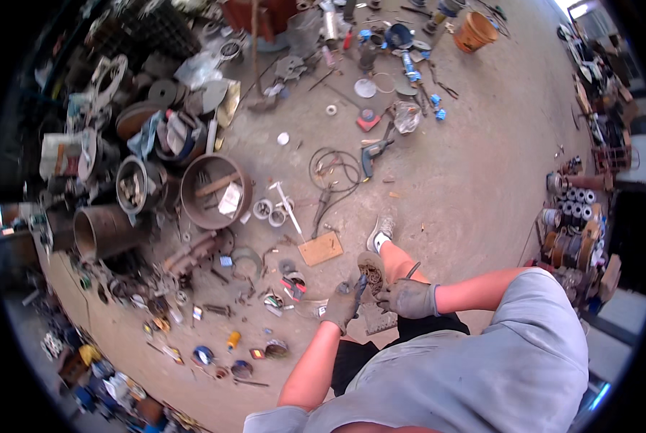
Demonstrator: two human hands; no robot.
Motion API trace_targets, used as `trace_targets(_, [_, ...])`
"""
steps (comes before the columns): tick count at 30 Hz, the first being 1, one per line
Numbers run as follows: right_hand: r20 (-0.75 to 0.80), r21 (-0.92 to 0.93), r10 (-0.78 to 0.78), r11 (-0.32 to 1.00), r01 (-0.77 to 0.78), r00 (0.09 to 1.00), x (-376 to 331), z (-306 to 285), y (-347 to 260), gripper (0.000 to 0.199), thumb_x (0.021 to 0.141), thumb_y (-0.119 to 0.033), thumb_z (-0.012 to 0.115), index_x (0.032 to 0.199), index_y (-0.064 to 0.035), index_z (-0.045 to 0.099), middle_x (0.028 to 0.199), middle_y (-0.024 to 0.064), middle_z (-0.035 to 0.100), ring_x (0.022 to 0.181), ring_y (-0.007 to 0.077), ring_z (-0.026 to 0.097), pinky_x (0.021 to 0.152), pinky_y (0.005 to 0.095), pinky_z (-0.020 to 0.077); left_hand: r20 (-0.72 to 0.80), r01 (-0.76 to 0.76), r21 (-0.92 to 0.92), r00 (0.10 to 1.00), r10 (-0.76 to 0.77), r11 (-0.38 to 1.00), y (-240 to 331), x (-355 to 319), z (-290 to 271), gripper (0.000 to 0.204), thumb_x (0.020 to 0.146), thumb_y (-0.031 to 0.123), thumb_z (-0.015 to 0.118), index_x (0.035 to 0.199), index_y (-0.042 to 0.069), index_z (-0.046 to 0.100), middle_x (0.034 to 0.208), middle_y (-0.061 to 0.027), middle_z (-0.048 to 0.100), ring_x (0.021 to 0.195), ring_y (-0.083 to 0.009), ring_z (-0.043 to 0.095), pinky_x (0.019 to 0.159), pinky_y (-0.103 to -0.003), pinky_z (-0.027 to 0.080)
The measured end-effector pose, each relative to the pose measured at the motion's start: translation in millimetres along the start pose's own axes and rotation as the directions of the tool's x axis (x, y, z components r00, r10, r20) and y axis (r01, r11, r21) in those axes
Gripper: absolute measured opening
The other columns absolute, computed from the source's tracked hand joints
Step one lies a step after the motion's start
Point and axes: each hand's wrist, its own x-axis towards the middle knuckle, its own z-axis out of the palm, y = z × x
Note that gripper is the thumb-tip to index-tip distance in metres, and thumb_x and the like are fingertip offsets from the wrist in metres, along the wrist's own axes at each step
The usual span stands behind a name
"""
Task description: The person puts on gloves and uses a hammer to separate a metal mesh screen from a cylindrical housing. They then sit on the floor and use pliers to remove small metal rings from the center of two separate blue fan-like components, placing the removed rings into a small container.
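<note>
Both of my hands wear grey-brown work gloves and meet in front of my lap. My left hand is closed at the near left side of a round metal part with a rough brown hollow; a dark bluish piece, not clear in kind, shows at its fingertips. Curled beside the part's right side is my right hand, with a thin dark rod sticking up from it. Below the hands lies a grey metal plate, partly covered by them.
A wooden board, a caliper, a corded power drill and a red-and-black tool lie on the floor ahead. Leftward stand a large metal ring-shaped tub and heaped scrap. An orange bucket is far off.
</note>
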Motion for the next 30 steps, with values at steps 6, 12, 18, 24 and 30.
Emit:
trace_targets(6, [-0.287, 0.044, 0.062, 0.998, -0.051, 0.956, -161, -51, 52, 0.024, 0.099, -0.018, 0.054, 0.109, -0.0065, 0.072, 0.121, 0.0118, 0.065, 0.105, 0.0278, 0.069, 0.086, 0.0405, 0.0581, 0.018, 0.225, 0.41, 0.967, -0.255, 0.884, 273, -2, 100, 0.064, 0.094, 0.048, 0.065, 0.122, -0.009, 0.067, 0.094, -0.0176, 0.075, 0.07, -0.0245, 0.07, 0.059, -0.035, 0.057])
trace_targets(12, [-0.422, 0.107, 0.337, 0.94, -0.323, 0.842, -333, -118, 122, 0.022, 0.096, -0.019, 0.059, 0.11, -0.0088, 0.074, 0.119, 0.0096, 0.068, 0.104, 0.0273, 0.07, 0.089, 0.0433, 0.0557, 0.208, -0.066, 0.686, 0.972, -0.108, 0.725, 419, 107, 227, 0.041, 0.09, 0.026, 0.06, 0.105, -0.01, 0.074, 0.096, -0.0252, 0.076, 0.084, -0.0308, 0.076, 0.065, -0.041, 0.06])
trace_targets(18, [-0.407, 0.171, 0.607, 0.785, -0.595, 0.683, -467, -143, 195, 0.023, 0.097, -0.02, 0.062, 0.112, -0.0106, 0.077, 0.128, 0.0067, 0.068, 0.109, 0.0269, 0.069, 0.091, 0.0424, 0.0561, 0.552, -0.554, 0.833, 0.83, 0.077, 0.0, 554, 190, 361, 0.027, 0.086, 0.018, 0.065, 0.1, 0.0, 0.08, 0.096, -0.0262, 0.077, 0.093, -0.0402, 0.077, 0.079, -0.046, 0.061])
trace_targets(24, [-0.675, 0.555, 0.685, 0.716, -0.423, 0.274, -601, -169, 270, 0.046, 0.085, -0.002, 0.058, 0.131, 0.0008, 0.063, 0.146, 0.0212, 0.059, 0.112, 0.0408, 0.068, 0.099, 0.0433, 0.0565, 0.756, -0.694, 0.627, 0.651, 0.063, -0.355, 684, 254, 460, 0.02, 0.083, 0.017, 0.075, 0.097, 0.005, 0.081, 0.108, -0.023, 0.077, 0.097, -0.0391, 0.077, 0.087, -0.044, 0.062])
trace_targets(30, [-0.123, 0.943, 0.957, 0.195, 0.268, -0.261, -749, -92, 406, 0.046, 0.085, 0.007, 0.05, 0.129, 0.0016, 0.063, 0.109, 0.0156, 0.072, 0.09, 0.0265, 0.072, 0.081, 0.0362, 0.0596, 0.427, -0.4, 0.675, 0.897, 0.115, 0.619, 817, 395, 532, 0.026, 0.091, 0.013, 0.06, 0.106, -0.004, 0.073, 0.09, -0.0197, 0.076, 0.082, -0.0336, 0.076, 0.07, -0.047, 0.064])
